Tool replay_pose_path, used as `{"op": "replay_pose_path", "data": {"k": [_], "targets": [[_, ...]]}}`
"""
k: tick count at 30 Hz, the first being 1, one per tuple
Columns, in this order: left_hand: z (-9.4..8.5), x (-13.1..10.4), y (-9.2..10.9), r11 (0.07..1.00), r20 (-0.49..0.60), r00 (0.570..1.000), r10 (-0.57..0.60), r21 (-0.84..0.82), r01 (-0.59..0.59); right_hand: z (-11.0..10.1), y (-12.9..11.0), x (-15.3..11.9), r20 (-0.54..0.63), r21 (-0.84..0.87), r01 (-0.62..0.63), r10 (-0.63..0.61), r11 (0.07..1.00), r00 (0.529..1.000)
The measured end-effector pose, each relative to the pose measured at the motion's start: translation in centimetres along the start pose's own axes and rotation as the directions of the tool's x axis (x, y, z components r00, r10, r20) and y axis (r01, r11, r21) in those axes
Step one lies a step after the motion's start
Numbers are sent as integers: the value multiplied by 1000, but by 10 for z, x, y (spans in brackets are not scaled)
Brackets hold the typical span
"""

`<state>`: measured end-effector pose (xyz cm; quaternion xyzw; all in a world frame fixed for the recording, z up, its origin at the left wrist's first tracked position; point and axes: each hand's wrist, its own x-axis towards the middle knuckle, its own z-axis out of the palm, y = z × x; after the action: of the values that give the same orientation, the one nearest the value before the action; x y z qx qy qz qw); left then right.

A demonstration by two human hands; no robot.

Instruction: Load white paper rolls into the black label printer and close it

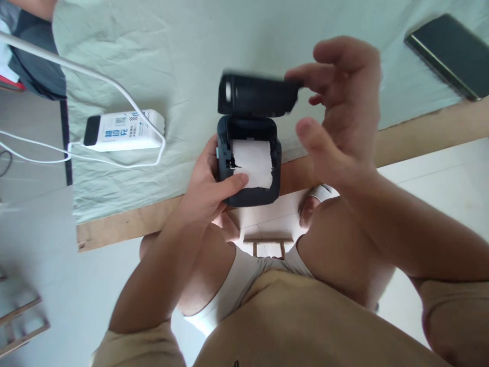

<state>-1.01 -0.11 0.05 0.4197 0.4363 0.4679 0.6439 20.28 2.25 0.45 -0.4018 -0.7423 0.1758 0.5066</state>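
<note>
My left hand grips a small dark portable label printer from its left side, with the thumb pressed on the white paper roll inside. The printer's dark lid stands swung up at the far side, slightly blurred, and the roll lies in the exposed compartment. A ragged gap shows at the paper's left edge. My right hand is raised to the right of the lid, thumb and fingers apart; one fingertip is at the lid's right corner, and whether it touches cannot be made out.
A white power bank with blue print lies on the green cloth at left, with a white cable looped over it. A dark phone rests at the far right. The table's wooden edge runs before my knees. Someone's arm shows top left.
</note>
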Motion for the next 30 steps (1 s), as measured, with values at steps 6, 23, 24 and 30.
{"op": "replay_pose_path", "data": {"k": [6, 23, 24, 30], "targets": [[1, -2, -3, 998, -20, 1000, -12, -65, 10, -1, -4, -6, 65, 21, -41, 40, 999, 997], [3, -3, 1, 984, 40, 998, -49, -172, 55, 9, 4, -1, 435, 222, -418, 294, 881, 851], [4, -3, 2, 985, 28, 998, -54, -162, 57, 9, 3, -1, 434, 230, -425, 299, 875, 850], [5, -1, 0, 982, -27, 996, -84, -173, 78, 12, 14, -3, 417, 155, -370, 279, 916, 865]]}}
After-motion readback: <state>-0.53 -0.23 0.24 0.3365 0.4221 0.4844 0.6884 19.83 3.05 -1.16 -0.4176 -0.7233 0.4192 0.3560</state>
